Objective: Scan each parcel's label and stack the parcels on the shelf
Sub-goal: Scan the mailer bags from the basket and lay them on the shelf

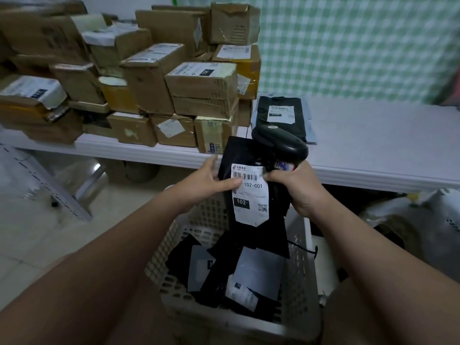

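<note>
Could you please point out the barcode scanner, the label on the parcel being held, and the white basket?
barcode scanner (286,143), head view, top of its head.
label (251,195), head view, printed middle.
white basket (302,282), head view, right wall.

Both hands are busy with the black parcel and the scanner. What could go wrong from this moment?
1. The right hand holds the scanner and pinches the black parcel together; either could slip from that grip into the basket.
2. The left hand has its thumb on the label beside the barcode, which may spoil the scan.
</note>
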{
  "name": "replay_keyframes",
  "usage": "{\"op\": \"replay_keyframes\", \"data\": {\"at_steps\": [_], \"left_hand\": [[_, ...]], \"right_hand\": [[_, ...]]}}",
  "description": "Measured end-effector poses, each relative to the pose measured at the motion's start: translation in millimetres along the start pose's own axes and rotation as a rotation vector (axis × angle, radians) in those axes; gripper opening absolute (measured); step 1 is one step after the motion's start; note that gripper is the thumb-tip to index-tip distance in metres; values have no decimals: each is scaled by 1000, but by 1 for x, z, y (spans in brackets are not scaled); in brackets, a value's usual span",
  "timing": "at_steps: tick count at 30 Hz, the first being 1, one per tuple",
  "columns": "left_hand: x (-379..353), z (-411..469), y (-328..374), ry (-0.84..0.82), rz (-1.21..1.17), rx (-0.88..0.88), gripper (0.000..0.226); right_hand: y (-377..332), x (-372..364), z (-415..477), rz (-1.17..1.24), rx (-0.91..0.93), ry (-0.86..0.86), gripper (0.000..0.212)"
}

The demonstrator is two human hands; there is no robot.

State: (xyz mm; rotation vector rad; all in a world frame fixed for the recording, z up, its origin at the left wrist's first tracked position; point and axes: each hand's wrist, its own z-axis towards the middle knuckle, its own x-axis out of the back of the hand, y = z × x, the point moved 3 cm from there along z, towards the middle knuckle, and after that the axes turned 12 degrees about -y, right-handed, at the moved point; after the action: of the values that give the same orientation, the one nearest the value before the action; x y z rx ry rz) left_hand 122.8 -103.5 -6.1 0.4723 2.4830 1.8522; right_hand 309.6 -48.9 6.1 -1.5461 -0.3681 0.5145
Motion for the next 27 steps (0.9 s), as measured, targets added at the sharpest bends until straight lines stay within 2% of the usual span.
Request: {"op": "replay_keyframes", "data": {"at_steps": [2, 4, 7, 9, 12, 16, 19, 27], "left_hand": [[-1, 2, -3, -64, -48, -44, 37], [2, 4, -5, 49, -91, -99, 25], [11, 1, -8, 256, -119, -134, 24], [13, -2, -8, 315, -107, -145, 24], [18, -2, -12, 364, -79, -150, 19], [28, -1, -20, 438, -57, -150, 16], [32, -1, -23, 497, -63, -167, 15], [31, 4, -23, 523, -63, -164, 17]], "right_hand": [[0, -1, -1, 9, 5, 28, 27], [1, 3, 1, -13, 34, 105, 23], [-1, 9, 1, -160, 95, 225, 10], [-5, 9, -2, -241, 89, 217, 9], [-5, 0, -11, -270, -44, 80, 24], [6, -12, -25, -313, -184, -9, 21], [7, -12, -30, -328, -163, 13, 22], [6, -12, -32, -346, -137, 9, 21]]}}
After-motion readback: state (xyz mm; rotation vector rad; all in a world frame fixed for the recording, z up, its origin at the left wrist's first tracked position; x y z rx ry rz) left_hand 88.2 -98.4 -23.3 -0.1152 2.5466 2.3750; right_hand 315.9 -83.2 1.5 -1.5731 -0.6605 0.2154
